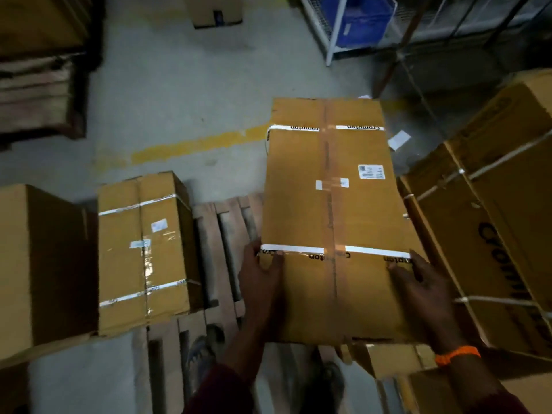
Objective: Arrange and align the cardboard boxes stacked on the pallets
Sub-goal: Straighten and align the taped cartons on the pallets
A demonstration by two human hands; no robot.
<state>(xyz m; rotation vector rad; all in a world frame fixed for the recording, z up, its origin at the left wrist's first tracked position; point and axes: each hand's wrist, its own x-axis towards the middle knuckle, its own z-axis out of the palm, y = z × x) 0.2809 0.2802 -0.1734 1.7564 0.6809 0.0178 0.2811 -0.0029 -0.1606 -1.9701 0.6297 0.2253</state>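
Note:
A long brown cardboard box (331,210) with white printed straps fills the middle, its near end toward me. My left hand (261,273) grips its left edge at the near strap, thumb on the top face. My right hand (418,279) grips the right edge at the same strap; an orange band circles that wrist. Below and left of the box lies a wooden pallet (221,243). A smaller strapped box (143,249) stands on the pallet to the left. A plain box (38,264) sits at the far left.
Large strapped boxes (490,234) lean at the right, close to the held box. A stack of flat cardboard (38,91) is at the back left. A metal rack with a blue bin (358,22) stands behind. A yellow floor line (194,146) crosses the concrete.

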